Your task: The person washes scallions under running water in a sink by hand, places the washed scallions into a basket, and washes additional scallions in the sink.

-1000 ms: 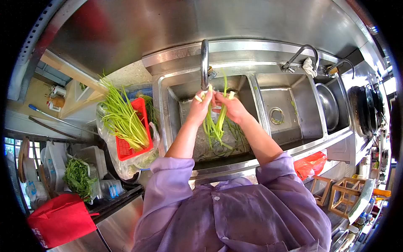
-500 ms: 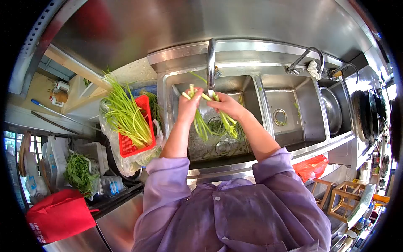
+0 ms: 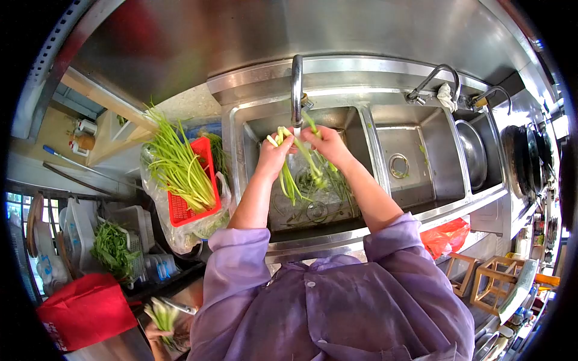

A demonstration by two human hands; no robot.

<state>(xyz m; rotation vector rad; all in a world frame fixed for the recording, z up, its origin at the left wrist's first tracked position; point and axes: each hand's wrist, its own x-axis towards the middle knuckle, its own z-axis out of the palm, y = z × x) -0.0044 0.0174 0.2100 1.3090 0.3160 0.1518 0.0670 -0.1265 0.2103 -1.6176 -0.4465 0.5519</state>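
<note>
Over the left sink basin [image 3: 253, 198], both of my hands work with long green vegetable stalks, close under the spout of the faucet [image 3: 296, 90]. My left hand [image 3: 276, 157] is closed round several stalks [image 3: 289, 183]; their pale ends stick up above the fingers and the green lengths hang down. My right hand [image 3: 328, 146] pinches other stalks [image 3: 314, 157], which pass up and down beside the fingers. A little water shows at the spout, between the hands. Loose green pieces [image 3: 346, 198] lie in the basin below.
A red basket [image 3: 176, 210] of long green stalks stands left of the sink. Further left are leafy greens [image 3: 113, 249] and a red bag [image 3: 87, 310]. At lower left, another person's hand [image 3: 158, 332] holds a green bunch. A second basin [image 3: 415, 150] lies right.
My hands have shifted slightly, and the stalks in the right hand now stand more upright. Another person's hand with a green bunch has come into view at lower left.
</note>
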